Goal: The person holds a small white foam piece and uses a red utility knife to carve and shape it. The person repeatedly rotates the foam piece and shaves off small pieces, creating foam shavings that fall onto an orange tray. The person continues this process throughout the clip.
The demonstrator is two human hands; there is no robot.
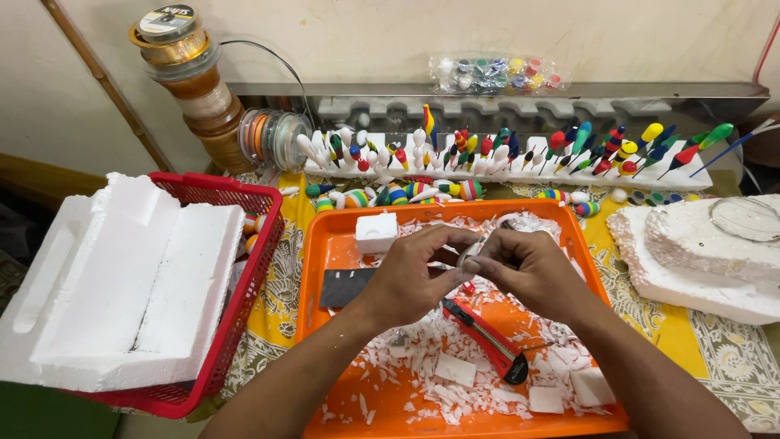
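Careful: your left hand (410, 280) and right hand (520, 268) pinch small foam piece (470, 258); open utility knife (486, 337) at 6 o'clock could nick wrist.

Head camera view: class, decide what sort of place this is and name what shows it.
Probably a home craft bench for making fishing floats: a row of painted floats stuck in a white foam strip, an orange plastic tray littered with foam shavings, and a red utility knife.
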